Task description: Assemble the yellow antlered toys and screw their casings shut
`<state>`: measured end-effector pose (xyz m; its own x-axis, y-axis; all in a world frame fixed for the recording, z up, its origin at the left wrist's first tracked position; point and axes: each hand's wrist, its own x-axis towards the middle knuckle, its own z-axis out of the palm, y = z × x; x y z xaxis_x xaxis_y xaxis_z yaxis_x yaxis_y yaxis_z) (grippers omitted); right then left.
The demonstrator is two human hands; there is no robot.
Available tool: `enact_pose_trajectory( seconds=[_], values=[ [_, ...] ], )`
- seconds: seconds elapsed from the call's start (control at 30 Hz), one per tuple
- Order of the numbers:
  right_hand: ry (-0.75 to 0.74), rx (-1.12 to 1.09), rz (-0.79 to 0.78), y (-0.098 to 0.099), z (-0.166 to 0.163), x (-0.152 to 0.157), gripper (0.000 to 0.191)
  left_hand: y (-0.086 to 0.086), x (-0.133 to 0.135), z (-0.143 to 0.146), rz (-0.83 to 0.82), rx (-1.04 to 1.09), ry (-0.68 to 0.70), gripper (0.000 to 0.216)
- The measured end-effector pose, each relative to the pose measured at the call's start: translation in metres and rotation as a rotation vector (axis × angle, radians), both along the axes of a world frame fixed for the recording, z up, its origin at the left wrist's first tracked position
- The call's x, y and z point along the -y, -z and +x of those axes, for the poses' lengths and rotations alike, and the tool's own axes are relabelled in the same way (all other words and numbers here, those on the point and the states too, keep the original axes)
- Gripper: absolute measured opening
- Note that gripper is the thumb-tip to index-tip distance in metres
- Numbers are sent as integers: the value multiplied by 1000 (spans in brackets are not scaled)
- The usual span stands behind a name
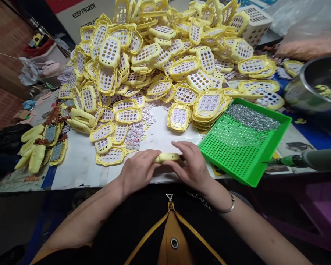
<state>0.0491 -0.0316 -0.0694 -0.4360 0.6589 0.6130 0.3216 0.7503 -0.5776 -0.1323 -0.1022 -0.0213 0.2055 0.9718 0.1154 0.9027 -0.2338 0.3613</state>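
Note:
Just above the table's front edge, a yellow plastic casing (168,158) is held edge-on between my two hands. My left hand (140,165) has its fingers closed round the left end. At the right end, the thumb of my right hand (191,162) presses from below while its fingers curve over the top, slightly spread. The casing's broad faces are turned out of sight. Beyond my hands lie loose yellow casing halves with white button grids (109,155) and a patch of small printed button pieces (136,136).
A tall heap of yellow casing halves (146,55) fills the back. To the right are a green perforated tray (220,147) with silver screws (251,117), a power screwdriver (300,160) and a metal bowl (298,88). Casings with grey panels (56,151) lie at left.

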Motion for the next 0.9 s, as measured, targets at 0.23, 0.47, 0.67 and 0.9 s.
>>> enact_pose_trajectory(
  seconds=[0.23, 0.47, 0.67, 0.9],
  values=[
    [15, 278, 280, -16, -10, 7, 18, 10, -2, 7, 228, 11, 36, 29],
    [-21, 256, 145, -13, -11, 3, 17, 21, 5, -12, 103, 248, -62, 29],
    [39, 357, 188, -13, -5, 4, 26, 24, 16, -18, 130, 211, -71, 29],
    [91, 268, 146, -7, -12, 12, 17, 24, 12, -3, 270, 22, -21, 29]
  ],
)
